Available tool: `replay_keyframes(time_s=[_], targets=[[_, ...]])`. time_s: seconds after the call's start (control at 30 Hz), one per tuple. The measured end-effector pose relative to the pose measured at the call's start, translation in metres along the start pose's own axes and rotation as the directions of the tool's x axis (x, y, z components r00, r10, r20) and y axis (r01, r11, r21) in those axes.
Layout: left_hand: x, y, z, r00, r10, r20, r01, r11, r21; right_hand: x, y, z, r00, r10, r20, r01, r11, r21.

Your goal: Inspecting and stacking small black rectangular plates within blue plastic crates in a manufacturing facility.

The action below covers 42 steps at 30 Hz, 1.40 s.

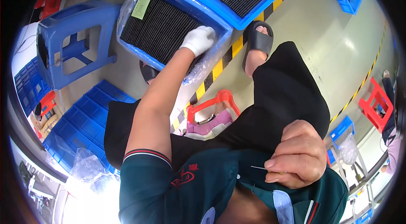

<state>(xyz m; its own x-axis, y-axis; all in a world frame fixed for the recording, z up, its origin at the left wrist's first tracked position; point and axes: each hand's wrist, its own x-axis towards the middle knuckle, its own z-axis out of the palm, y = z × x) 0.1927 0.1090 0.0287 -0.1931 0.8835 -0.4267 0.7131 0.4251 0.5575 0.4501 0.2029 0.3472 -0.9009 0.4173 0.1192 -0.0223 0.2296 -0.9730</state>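
Note:
My left hand [198, 40], in a white glove, is over the right side of a blue plastic bin [220, 23] lined with clear film. Its fingers are curled, and whatever may be in them is hidden. Below it lie rows of thin black strips [154, 27], packed closely together. A pale green paper slip [141, 7] rests on the strips at the far left. My bare right hand [298, 154] is closed near my chest, well away from the bin. Between thumb and finger it pinches a thin metal pin [258, 167] that points left.
A second blue bin [243, 23] of black strips stands beyond the first. At left are a blue stool [80, 72] and blue crates [80, 118]. A red stool [226, 95] with pink cloth is between my legs. Yellow-black tape [217, 69] crosses the floor.

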Motion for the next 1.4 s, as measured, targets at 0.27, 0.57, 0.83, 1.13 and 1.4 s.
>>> replay_keyframes(time_s=[0.27,0.57,0.83,1.13,1.4], targets=[[-0.038,-0.015,0.009,0.92,-0.346,0.184,0.366,0.592,-0.718,-0.001,0.0,-0.003,1.0,-0.006,0.0,0.006,1.0,-0.01],[-0.094,-0.059,0.074,0.771,-0.626,-0.121,0.516,0.724,-0.457,0.0,-0.003,0.002,0.998,-0.064,0.024,0.064,0.997,-0.036],[-0.087,0.009,-0.035,0.869,-0.47,0.152,0.123,-0.091,-0.988,-0.003,-0.008,0.005,0.997,-0.073,0.016,0.074,0.984,-0.161],[-0.137,0.069,-0.102,0.987,-0.029,-0.159,-0.136,-0.683,-0.718,-0.005,-0.005,0.035,0.984,0.032,-0.176,-0.046,0.996,-0.079],[-0.214,0.125,-0.164,0.97,0.039,-0.238,-0.166,-0.61,-0.775,0.002,0.002,0.055,0.965,0.125,-0.231,-0.137,0.99,-0.036]])
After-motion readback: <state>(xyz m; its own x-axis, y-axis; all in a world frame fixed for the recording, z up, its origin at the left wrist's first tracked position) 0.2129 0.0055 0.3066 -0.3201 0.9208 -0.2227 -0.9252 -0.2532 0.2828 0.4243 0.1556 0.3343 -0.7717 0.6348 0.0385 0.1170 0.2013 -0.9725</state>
